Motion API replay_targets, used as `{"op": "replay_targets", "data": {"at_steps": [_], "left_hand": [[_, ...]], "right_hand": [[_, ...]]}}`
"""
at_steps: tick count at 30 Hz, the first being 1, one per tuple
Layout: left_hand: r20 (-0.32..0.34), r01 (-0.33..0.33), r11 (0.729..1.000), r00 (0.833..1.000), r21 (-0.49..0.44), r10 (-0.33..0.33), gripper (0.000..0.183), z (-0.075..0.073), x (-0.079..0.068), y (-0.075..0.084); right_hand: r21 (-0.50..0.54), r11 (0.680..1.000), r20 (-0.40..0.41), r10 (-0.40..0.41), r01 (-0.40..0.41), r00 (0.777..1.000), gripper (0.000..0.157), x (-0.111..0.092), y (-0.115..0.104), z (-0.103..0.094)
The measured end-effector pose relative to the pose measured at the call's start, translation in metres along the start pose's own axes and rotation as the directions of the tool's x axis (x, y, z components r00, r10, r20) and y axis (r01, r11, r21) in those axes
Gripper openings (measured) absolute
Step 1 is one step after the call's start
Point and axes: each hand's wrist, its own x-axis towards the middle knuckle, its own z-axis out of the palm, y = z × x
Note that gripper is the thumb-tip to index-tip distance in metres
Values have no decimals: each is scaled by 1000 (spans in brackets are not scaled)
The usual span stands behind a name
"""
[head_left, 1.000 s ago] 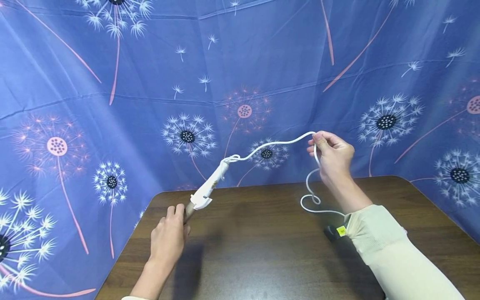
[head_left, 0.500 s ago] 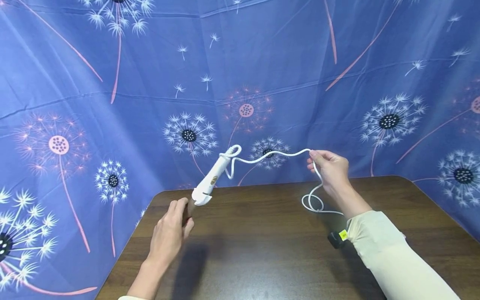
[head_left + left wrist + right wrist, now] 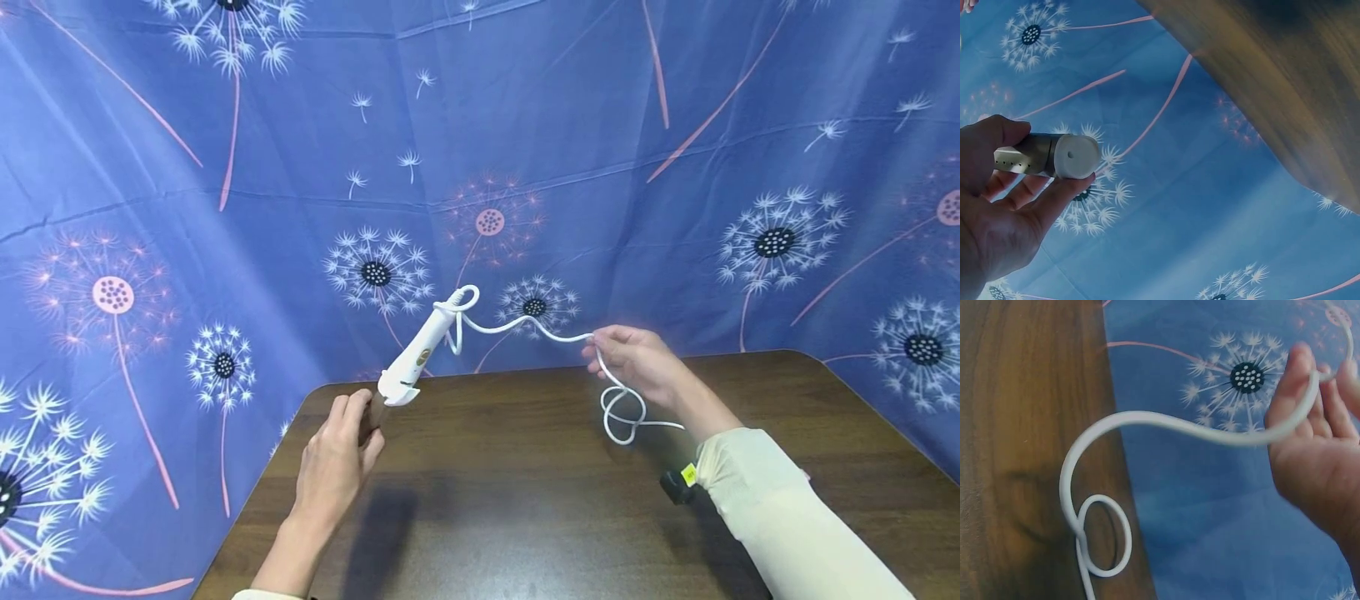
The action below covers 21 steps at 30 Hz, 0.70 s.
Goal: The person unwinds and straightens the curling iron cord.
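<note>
A white plastic wand-shaped appliance (image 3: 416, 354) is held up in the air above the far left part of a dark brown wood-grain table (image 3: 510, 492). It is tilted, its corded end pointing up and to the right, its metallic brownish cylindrical barrel (image 3: 1032, 153) pointing down and to the left. The bare left hand (image 3: 330, 462) holds that barrel, thumb on one side and fingers on the other. In the left wrist view the barrel ends in a round white cap (image 3: 1079, 156) with a small dark hole in its face, and a row of dark dots runs along the metal. The handle carries a gold oval mark (image 3: 423, 357) on its side, and a flared white plastic piece (image 3: 399, 393) sits where handle meets barrel.

A smooth white round cord (image 3: 1210, 434) leaves the handle's upper end, makes a small loop there and runs in slack waves to the bare right hand (image 3: 641, 367), which pinches it between thumb and fingers. Below that grip the cord drops into loose coils (one nearly a full ring in the right wrist view); whether the coils touch the tabletop is hard to judge.

A pale cream fabric sleeve (image 3: 795, 500) covers the right forearm, with a small black box (image 3: 677, 487) at its cuff. Behind the table hangs a blue cloth (image 3: 555, 225) printed with white and pink dandelions.
</note>
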Motion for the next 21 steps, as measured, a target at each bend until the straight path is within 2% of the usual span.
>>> {"op": "replay_targets", "data": {"at_steps": [4,8,12,16,21], "left_hand": [[-11,10,1000,1000,1,-10,49,0,2,2],[-4,14,1000,1000,3,-14,48,0,5,4],[0,11,1000,1000,7,-11,49,0,6,8],[13,9,1000,1000,13,-9,50,0,6,11],[14,9,1000,1000,15,-9,49,0,7,14]], "right_hand": [[51,999,183,-20,11,983,22,-1,5,-4],[81,995,273,-72,52,959,26,0,7,-5],[110,989,252,-120,95,960,26,0,7,-3],[133,982,191,-157,133,969,25,-1,9,0],[141,978,144,-170,150,975,28,-3,11,5]]}}
